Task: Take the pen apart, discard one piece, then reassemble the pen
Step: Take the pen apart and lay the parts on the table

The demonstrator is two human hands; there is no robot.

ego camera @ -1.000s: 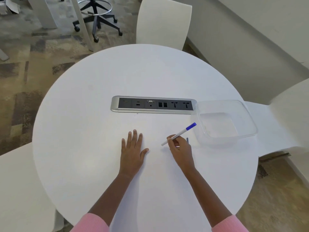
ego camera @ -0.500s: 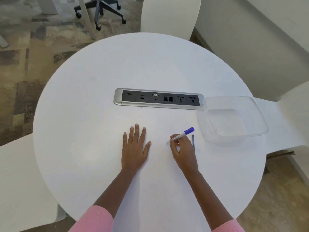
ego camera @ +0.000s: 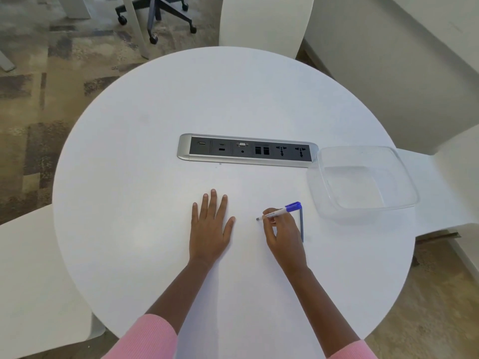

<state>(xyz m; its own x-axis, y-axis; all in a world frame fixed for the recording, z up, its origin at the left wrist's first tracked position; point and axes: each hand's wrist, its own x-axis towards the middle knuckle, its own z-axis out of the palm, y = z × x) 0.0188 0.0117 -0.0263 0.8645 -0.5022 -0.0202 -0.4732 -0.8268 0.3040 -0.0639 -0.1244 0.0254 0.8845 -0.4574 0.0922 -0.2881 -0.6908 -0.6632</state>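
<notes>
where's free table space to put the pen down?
Bare patches: the table left of the left hand, and beyond the socket strip. Crowded at the right hand: pen, thin blue piece and clear container sit close together.

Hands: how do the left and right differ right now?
The left hand lies flat, palm down, fingers spread, holding nothing; the right hand is curled, pinching the pen. A thin blue rod lies beside the right hand, nothing beside the left. Both rest on the table.
</notes>
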